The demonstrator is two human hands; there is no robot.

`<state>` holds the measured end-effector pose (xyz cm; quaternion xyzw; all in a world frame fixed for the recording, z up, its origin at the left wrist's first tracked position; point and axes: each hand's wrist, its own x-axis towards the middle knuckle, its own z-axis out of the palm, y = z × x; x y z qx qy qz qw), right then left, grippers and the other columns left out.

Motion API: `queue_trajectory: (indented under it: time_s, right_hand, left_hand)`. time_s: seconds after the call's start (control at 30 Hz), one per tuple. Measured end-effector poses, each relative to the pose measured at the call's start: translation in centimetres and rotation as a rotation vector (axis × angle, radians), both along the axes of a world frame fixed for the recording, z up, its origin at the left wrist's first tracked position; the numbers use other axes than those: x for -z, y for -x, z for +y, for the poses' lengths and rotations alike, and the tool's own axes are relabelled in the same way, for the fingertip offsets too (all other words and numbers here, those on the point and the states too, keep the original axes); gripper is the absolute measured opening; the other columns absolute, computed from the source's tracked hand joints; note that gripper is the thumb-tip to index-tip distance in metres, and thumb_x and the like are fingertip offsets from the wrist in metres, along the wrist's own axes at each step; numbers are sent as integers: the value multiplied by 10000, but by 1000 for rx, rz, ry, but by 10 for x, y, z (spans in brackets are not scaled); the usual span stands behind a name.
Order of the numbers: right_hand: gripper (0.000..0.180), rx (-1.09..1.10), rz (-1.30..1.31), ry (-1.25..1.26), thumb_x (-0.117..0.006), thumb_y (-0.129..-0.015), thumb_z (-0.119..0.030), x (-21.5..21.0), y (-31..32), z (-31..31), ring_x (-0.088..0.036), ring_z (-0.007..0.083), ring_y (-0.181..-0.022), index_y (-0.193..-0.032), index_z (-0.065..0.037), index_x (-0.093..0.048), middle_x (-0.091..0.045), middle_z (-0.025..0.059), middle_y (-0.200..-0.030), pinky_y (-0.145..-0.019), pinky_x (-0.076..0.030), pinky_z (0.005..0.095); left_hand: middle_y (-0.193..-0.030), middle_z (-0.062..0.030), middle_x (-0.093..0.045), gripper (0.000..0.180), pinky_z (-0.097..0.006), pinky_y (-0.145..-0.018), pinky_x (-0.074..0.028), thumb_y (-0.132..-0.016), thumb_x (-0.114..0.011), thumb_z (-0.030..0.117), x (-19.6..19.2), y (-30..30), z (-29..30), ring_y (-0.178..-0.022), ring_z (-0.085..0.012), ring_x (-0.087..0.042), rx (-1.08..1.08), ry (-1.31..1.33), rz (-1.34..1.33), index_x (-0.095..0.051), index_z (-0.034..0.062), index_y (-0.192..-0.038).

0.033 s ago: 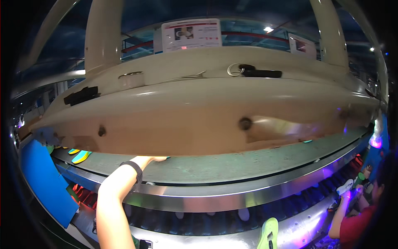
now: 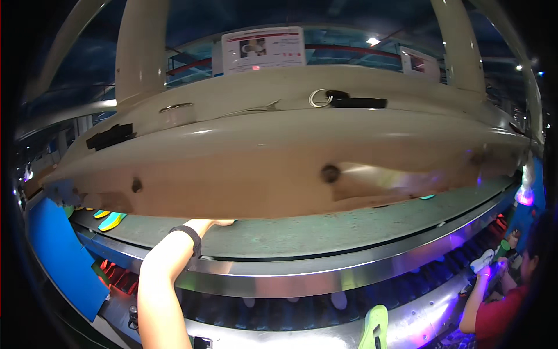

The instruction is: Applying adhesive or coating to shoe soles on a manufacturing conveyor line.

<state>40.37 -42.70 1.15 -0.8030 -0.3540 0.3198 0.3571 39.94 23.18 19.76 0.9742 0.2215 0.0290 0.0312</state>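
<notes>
From the lower edge my left forearm reaches forward, with a dark band round the wrist. My left hand (image 2: pixel 210 223) is over the green conveyor belt (image 2: pixel 279 235), and most of it goes out of sight beneath the beige hood (image 2: pixel 244 168). Its fingers are hidden, so whether it holds anything does not show. Teal and yellow shoe soles (image 2: pixel 111 221) lie on the belt to the left of the hand. A lime-green shoe sole (image 2: pixel 375 326) stands at the bottom, right of the middle. My right hand is out of view.
A metal rail (image 2: pixel 279 276) edges the belt, above a lower row of dark slats (image 2: pixel 261 314) with pale shoe parts. Black-handled tools (image 2: pixel 360 103) rest on the hood. Blue panels (image 2: pixel 55 256) flank the belt. At right, a co-worker in red holds a white shoe (image 2: pixel 482 261).
The view has shifted slightly, so the hood and the things on it sit a little further left. My left arm keeps nearly the same place. The co-worker's hands have moved slightly.
</notes>
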Motion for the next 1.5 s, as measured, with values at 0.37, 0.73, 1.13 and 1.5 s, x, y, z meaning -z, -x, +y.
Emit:
queue_trajectory:
  time_s: [0.37, 0.73, 1.13, 1.5]
  right_hand:
    - [416, 183, -200, -133, -384, -887, -330, -48, -69, -36, -430, 314, -1007, -1099, 17, -473, -471, 208, -1065, -859, -330, 385]
    - [458, 133, -194, 208, -372, -888, -310, 164, 28, -46, -311, 306, -1164, -1207, 17, -385, -373, 191, -1230, -963, -244, 382]
    - [614, -80, -135, 494, -469, -840, -336, 248, 99, -62, -219, 332, -1261, -1311, -2, -261, -264, 231, -1340, -1037, -178, 359]
    - [538, 13, 120, 137, -351, -892, -187, 220, 84, -49, -35, 295, -1311, -1346, 3, -133, -68, 208, -1406, -1065, -46, 330]
  left_hand:
    - [-1231, -169, -439, 474, -372, -935, -344, -721, -531, 86, -17, -74, -77, -1129, -315, -419, 77, 89, 104, -451, 97, -1188]
    - [-1138, -189, -492, 532, -354, -934, -346, -668, -526, -21, -19, -161, -215, -1108, -319, -436, 451, 197, -110, -478, 107, -1181]
    - [-1192, -198, -437, 498, -422, -895, -362, -685, -623, 122, 26, 9, -290, -1060, -354, -447, 620, -220, -705, -465, 53, -1152]
    - [-1100, -179, -488, 386, -394, -924, -325, -815, -503, 171, 327, 281, -344, -1058, -304, -451, -461, 451, -736, -428, -12, -1146]
